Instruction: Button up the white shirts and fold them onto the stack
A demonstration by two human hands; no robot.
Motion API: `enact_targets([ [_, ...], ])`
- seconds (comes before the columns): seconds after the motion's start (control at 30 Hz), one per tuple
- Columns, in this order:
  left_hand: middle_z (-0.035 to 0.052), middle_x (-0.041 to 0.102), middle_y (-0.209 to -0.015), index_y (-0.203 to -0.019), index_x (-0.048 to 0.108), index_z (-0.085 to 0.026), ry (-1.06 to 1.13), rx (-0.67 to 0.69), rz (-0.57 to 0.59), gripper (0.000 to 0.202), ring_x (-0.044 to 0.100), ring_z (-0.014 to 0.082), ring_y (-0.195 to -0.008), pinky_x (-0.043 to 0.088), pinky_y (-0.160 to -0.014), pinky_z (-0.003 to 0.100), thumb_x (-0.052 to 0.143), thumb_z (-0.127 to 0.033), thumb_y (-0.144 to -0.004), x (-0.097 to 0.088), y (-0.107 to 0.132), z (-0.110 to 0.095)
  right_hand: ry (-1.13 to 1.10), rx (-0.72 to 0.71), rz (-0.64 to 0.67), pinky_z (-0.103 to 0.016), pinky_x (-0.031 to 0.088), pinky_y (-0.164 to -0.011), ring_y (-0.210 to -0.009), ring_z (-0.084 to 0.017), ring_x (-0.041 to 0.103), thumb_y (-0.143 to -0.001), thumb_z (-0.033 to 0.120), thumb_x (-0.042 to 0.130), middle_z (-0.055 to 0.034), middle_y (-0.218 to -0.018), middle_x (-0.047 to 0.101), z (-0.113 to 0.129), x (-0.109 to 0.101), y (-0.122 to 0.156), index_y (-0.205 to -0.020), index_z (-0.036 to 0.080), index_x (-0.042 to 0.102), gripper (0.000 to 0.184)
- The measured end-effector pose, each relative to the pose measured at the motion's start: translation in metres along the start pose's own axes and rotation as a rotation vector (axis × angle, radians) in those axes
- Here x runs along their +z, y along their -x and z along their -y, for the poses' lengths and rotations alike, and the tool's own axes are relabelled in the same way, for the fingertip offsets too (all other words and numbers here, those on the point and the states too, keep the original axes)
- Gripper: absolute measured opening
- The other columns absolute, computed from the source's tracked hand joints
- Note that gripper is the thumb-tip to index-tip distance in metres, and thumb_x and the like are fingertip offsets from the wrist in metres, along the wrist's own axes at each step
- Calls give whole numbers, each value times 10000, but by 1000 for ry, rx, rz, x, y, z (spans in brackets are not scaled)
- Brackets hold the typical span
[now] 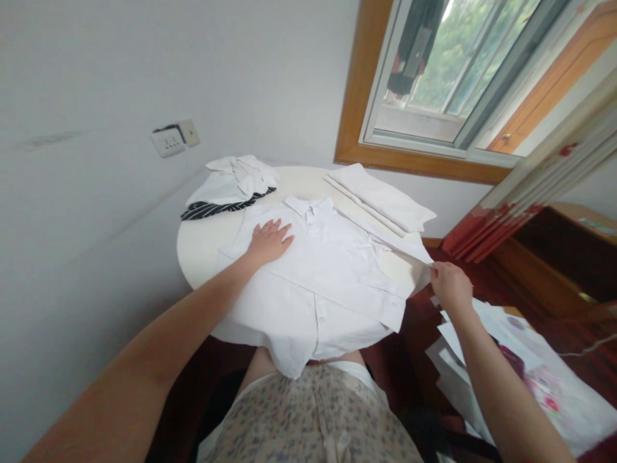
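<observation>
A white button-up shirt (328, 276) lies spread on a small round cream table (202, 247), collar toward the wall and hem hanging over the near edge. My left hand (268, 240) rests flat on the shirt's left shoulder, fingers stretched out together. My right hand (450, 285) is at the table's right edge, fingers pinched on the end of the shirt's sleeve (409, 247), which is pulled out straight to the right.
A folded white garment (380, 196) lies at the table's back right. A crumpled white cloth (236, 177) sits on a black striped piece (216, 208) at the back left. A wall socket (168, 140), a wood-framed window (434, 83), and papers on the floor (544, 379) at right.
</observation>
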State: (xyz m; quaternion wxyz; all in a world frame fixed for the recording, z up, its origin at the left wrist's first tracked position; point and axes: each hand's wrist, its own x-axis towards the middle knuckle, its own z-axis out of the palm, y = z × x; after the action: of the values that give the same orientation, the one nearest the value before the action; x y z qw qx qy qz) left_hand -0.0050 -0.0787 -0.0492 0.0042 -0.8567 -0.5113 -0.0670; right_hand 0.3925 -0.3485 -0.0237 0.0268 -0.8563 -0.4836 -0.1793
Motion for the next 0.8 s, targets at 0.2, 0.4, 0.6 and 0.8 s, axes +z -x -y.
enact_targets([
  [0.2, 116, 324, -1595, -1493, 414, -233, -6, 10, -29, 576, 276, 322, -1466, 183, -1173, 573, 271, -486, -996, -6, 3, -3, -157, 33, -115, -291, 417, -692, -838, -239, 648, -948, 242, 406, -135, -977, 716, 3, -66, -27, -1071, 157, 680, 312],
  [0.4, 132, 567, -1399, -1293, 615, -171, 149, 146, -213, 423, 468, 280, -1324, 326, -1135, 472, 466, -306, -921, -18, 18, -27, -369, -182, 50, -261, 404, -676, -799, -214, 629, -954, 355, 414, -121, -867, 720, 74, -139, -82, -833, 144, 701, 376],
  [0.6, 93, 701, -1189, -1085, 708, -160, 819, 261, -125, 460, 609, 205, -1153, 414, -1079, 356, 342, -410, -965, -33, 48, -69, -729, -132, 270, -221, 418, -632, -746, -179, 642, -921, 261, 426, -122, -879, 722, 177, -128, -121, -935, 111, 691, 304],
  [0.8, 78, 733, -1031, -939, 712, -170, 1038, 230, -1, 439, 644, 213, -1005, 464, -942, 325, 440, -513, -902, -41, 71, -88, -931, -110, 348, -211, 431, -574, -693, -169, 636, -918, 214, 419, -93, -762, 696, 244, -75, -126, -873, 138, 664, 260],
])
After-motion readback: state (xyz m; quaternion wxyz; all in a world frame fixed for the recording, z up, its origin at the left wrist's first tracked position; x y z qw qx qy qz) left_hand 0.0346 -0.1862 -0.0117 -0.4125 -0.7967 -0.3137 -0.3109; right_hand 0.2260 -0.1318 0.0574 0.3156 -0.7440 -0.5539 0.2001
